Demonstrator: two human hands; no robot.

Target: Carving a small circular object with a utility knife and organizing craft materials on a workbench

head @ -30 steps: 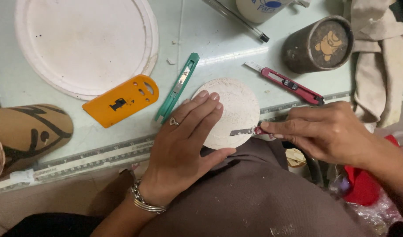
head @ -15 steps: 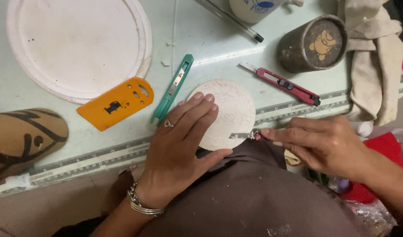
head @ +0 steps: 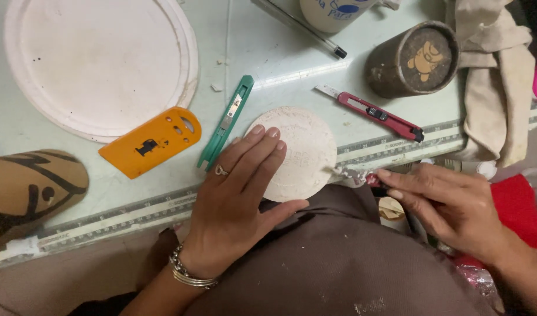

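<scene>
- Head view: left hand (head: pixel 236 205) flat, fingers spread, pinning white clay disc (head: pixel 298 152) at table (head: pixel 280 64) edge.
- Right hand (head: pixel 450 205), fingers pinched on small blade (head: pixel 346 172) — now slid rightward to rim; trimming advancing.

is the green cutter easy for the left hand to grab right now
Probably yes: the left hand presses the white disc, and the green cutter lies uncovered just beside its fingertips, with nothing between them.

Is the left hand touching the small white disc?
Touching. The head view shows the left hand lying flat on the white disc, fingers spread over its left half with no gap, at the table edge.
</scene>
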